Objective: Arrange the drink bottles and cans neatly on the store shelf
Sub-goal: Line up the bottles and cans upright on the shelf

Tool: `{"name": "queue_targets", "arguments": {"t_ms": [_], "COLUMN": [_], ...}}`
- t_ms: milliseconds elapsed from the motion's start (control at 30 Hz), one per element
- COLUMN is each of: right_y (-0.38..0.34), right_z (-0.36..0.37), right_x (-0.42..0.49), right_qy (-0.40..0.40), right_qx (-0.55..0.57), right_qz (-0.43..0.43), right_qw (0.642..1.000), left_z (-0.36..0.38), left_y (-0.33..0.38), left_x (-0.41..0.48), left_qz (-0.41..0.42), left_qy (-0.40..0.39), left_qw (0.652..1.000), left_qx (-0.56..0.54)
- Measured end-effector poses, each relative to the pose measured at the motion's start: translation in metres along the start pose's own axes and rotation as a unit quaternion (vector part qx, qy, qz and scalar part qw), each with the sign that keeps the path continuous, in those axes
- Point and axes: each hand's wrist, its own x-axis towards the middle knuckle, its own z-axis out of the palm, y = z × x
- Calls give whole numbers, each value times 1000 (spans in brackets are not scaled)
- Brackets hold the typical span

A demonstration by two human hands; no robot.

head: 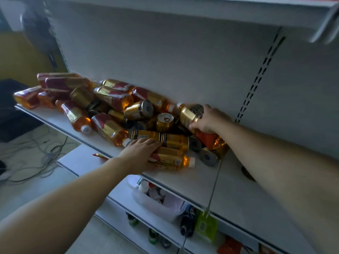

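Note:
A jumbled heap of amber drink bottles point(113, 98) with red-gold labels and gold cans point(138, 110) lies on the white shelf point(198, 180). My right hand point(209, 119) grips one bottle point(190, 114) at the heap's right end, near the back wall. My left hand point(141, 153) lies over a bottle point(172, 161) lying on its side at the front of the heap, fingers curled onto it and reaching a gold can point(174, 142). One can point(164, 121) stands upright in the middle; the rest lie on their sides.
The shelf's right half is bare apart from a small dark object point(247, 174) by my right forearm. Another shelf point(275, 13) overhangs above. Lower shelves hold a plastic bag point(161, 202), a green tag point(206, 226) and small bottles. Cables point(36, 153) lie on the floor at left.

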Motion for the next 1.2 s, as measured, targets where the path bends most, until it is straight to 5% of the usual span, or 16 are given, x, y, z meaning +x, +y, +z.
{"name": "queue_targets", "arguments": {"t_ms": [333,533,767,1033,1200], "right_y": [27,30,56,127,193], "right_z": [-2,-13,-9,-4,2], "right_x": [-55,-110,-190,-280,-331], "right_qy": [155,238,236,325,360], "right_qx": [158,345,419,503,486], "right_qz": [-41,18,156,250,282], "right_qw": [974,908,863,761,745], "left_z": [-3,-13,-11,-3,4], "left_y": [-10,4,49,143,221], "left_x": [3,-7,-17,-22,-24], "left_qz": [-88,-89,-71,-3,30], "left_qy": [59,75,10,-70,-116], "left_qw": [970,929,824,798,800], "left_qx": [-219,-350,-562,-598,-588]}}
